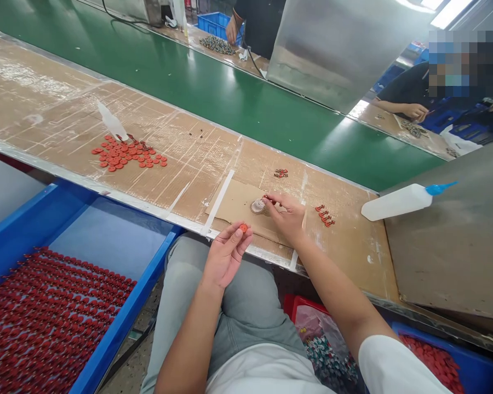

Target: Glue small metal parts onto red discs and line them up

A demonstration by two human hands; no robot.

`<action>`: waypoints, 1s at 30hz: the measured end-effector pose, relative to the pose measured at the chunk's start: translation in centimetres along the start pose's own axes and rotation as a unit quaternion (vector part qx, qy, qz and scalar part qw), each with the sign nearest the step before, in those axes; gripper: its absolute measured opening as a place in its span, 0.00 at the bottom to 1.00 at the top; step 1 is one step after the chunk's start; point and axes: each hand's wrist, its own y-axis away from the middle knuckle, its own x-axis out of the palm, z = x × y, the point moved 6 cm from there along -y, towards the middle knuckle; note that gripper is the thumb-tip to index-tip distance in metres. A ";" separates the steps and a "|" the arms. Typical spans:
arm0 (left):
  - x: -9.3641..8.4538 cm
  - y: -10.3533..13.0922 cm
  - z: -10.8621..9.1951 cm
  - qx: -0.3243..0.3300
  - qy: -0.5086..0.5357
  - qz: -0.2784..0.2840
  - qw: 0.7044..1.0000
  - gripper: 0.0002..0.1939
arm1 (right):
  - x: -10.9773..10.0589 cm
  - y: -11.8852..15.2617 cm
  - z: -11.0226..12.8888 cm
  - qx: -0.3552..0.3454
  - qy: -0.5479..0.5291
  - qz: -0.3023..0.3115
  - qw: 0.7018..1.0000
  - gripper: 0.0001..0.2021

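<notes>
My left hand (225, 256) pinches a small red disc (244, 227) between thumb and fingertips, palm up, just over the table's front edge. My right hand (288, 218) is closed at the fingertips on a small dark red piece (265, 198), whose exact kind is too small to tell. It is held right beside a small round whitish dish (257, 206). The dish rests on a flat cardboard sheet (234, 200). Behind it lies a little cluster of red and dark pieces (281, 173). Several similar red pieces (325, 215) lie in a row to the right.
Red discs (115, 155) lie piled at left beside a translucent bottle (112, 121). A white bottle with blue nozzle (398, 202) leans at right. A blue tray (148, 249) holds rows of red pieces. Beyond the green belt (181, 71), co-workers' hands handle small parts.
</notes>
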 end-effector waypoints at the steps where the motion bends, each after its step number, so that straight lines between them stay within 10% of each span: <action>1: 0.0 0.0 0.0 0.000 0.001 0.001 1.000 0.11 | 0.1 0.0 0.0 -0.017 0.006 0.004 1.000 0.07; 18: 0.1 0.0 -0.3 0.003 -0.007 0.006 1.000 0.12 | 0.8 -0.1 0.5 -0.083 0.047 0.038 0.995 0.06; 24: 0.1 0.0 -0.3 0.011 -0.004 -0.006 1.000 0.12 | 0.0 -0.1 -0.4 0.076 -0.030 -0.016 0.997 0.08; 30: 0.2 0.3 -0.4 0.033 -0.014 -0.024 0.999 0.12 | -0.5 0.6 -1.0 0.261 -0.272 -0.058 0.924 0.12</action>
